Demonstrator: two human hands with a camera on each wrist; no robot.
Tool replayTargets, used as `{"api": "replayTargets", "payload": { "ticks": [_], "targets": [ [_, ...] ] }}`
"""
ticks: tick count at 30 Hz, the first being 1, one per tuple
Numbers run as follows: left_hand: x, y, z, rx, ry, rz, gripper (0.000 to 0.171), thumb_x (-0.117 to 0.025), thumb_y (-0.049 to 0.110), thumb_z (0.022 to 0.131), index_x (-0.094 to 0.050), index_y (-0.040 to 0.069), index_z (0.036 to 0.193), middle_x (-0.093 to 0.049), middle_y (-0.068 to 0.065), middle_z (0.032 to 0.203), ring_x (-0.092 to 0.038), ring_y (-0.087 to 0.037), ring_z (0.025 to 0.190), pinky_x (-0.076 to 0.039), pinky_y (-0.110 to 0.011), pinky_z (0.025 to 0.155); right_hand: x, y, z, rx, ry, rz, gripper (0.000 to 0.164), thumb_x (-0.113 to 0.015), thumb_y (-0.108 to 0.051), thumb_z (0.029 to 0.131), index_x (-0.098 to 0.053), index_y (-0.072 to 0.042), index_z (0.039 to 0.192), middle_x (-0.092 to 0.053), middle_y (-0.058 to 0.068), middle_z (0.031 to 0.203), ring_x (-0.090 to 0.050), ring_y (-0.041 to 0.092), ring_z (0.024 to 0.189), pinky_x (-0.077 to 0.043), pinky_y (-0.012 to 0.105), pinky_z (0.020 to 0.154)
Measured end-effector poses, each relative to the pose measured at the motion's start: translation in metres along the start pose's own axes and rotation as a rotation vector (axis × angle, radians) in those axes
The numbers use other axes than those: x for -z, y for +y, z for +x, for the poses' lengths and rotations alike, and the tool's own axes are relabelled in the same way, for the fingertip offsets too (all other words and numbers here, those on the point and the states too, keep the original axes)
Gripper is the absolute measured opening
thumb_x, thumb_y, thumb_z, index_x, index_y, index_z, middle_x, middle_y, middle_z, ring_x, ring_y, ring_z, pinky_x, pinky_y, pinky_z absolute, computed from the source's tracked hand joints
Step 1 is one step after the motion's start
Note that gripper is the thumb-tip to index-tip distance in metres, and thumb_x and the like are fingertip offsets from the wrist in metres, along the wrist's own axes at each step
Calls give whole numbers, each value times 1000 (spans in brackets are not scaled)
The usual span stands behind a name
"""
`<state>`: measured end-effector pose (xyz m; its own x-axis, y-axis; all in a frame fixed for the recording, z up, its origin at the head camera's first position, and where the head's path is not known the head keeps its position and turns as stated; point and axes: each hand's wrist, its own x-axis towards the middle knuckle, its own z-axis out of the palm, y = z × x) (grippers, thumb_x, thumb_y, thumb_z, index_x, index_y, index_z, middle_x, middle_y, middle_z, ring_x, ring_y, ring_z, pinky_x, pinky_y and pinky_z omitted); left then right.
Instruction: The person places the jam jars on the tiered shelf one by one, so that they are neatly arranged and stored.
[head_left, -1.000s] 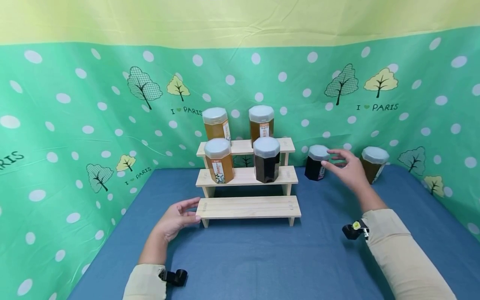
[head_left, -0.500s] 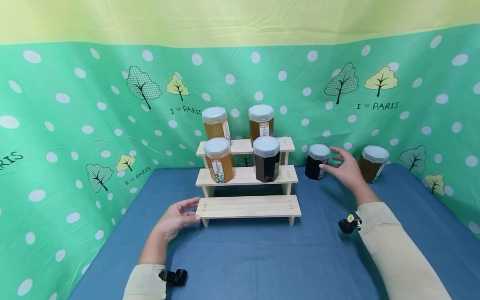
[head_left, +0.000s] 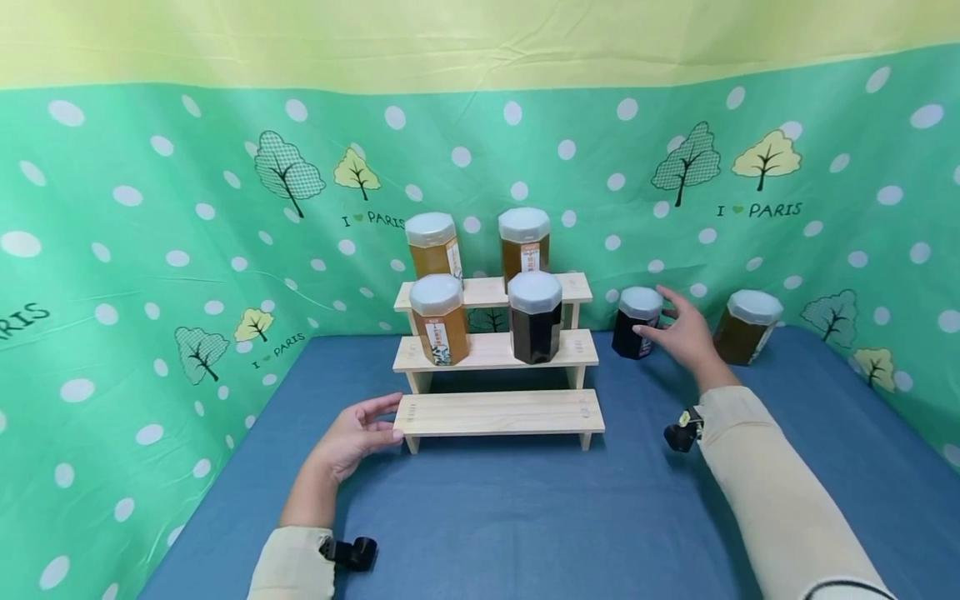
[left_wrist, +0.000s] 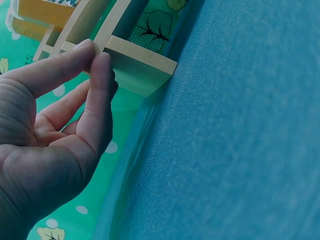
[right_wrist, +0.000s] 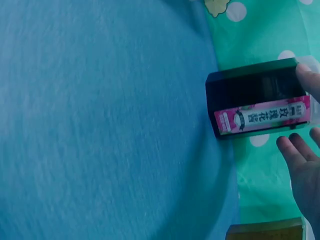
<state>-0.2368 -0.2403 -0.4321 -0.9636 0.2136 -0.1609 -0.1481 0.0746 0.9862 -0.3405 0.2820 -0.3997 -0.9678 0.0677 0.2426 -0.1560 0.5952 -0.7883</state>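
At the left end of a three-step wooden display stand (head_left: 498,413), my left hand (head_left: 360,437) pinches the lowest board between thumb and fingers. The left wrist view shows the thumb and index fingertips on the board's corner, above the stand's leg (left_wrist: 142,70). My right hand (head_left: 684,335) reaches round a dark jar (head_left: 628,335) with a white lid, standing on the blue cloth right of the stand. In the right wrist view the thumb (right_wrist: 310,80) overlaps this jar near its lid; its pink label (right_wrist: 265,116) shows. The other fingers are spread, apart from the jar's side.
Two amber jars, one left (head_left: 432,246) and one right (head_left: 522,250), stand on the top step. The middle step bears an orange-amber jar (head_left: 440,321) and a dark jar (head_left: 536,321). A brown jar (head_left: 742,329) stands behind my right wrist. A patterned green curtain (head_left: 150,250) encloses the table.
My right hand has moved slightly left and farther back, its thumb now in front of the dark jar. The left hand keeps its place on the stand.
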Motion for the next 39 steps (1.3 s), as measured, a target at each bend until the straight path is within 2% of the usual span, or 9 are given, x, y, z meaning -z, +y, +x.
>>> {"api": "replayTargets", "payload": {
  "ticks": [13,20,28,39],
  "targets": [
    [-1,2,-1,-5,-2,-3,73,-70,-10,81,-37,-5,146,-40,-27,144,-65,-18,90,-57,-32,79,-11,0,10,-43,-12,3,92,-75,-16,86,-15,-6,156,-23,27,154,-32,48,133,-34,63,103],
    [0,2,-1,-1,4,3,73,-70,-9,82,-37,-5,146,-40,-27,144,-65,-18,91,-57,-32,79,-13,-5,7,-42,65,22,77,-70,-10,90,-26,-4,153,-29,27,151,-42,49,123,-45,60,93],
    [-1,3,-1,-7,1,9,72,-70,-10,82,-37,-5,146,-40,-27,144,-65,-18,92,-57,-31,79,-18,-4,-1,-25,153,29,74,-75,-13,87,-36,-5,150,-36,23,149,-48,45,117,-48,56,90],
    [-1,2,0,-5,8,18,72,-70,-9,82,-37,-4,146,-41,-27,144,-66,-18,92,-57,-31,79,-17,-1,-16,-18,192,2,73,-77,-18,86,-41,-6,148,-41,23,146,-51,43,111,-50,54,84]
  ]
}}
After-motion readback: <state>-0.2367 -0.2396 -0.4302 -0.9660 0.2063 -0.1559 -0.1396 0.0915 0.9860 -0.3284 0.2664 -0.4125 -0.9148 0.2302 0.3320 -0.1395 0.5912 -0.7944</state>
